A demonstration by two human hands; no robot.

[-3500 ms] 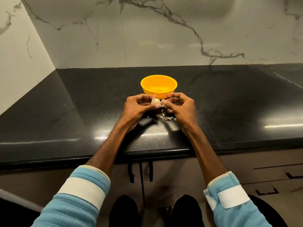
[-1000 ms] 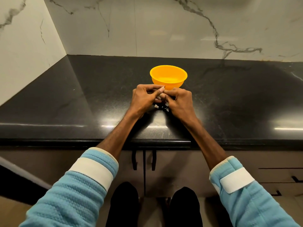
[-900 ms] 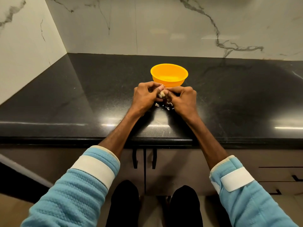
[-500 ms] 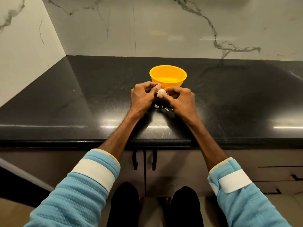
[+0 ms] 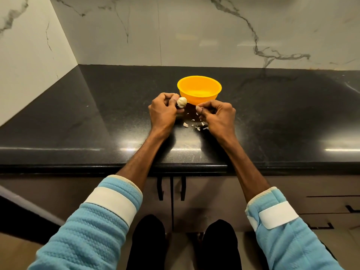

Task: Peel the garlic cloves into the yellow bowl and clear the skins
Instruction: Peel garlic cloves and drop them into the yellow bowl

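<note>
One garlic clove (image 5: 181, 102) is pinched by the left hand's (image 5: 163, 112) fingers, just left of the yellow bowl (image 5: 204, 98). In front of the bowl, the right hand (image 5: 218, 114) pinches what looks like a skin sliver (image 5: 201, 108) above the loose skins (image 5: 186, 124) on the bench (image 5: 97, 123). The clove is probably light, firm and slick once bare, so grip its ends.

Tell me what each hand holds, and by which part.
The left hand pinches the garlic at its left side, between thumb and fingertips. The right hand has thumb and forefinger touching; whether they hold a skin scrap cannot be told.
</note>
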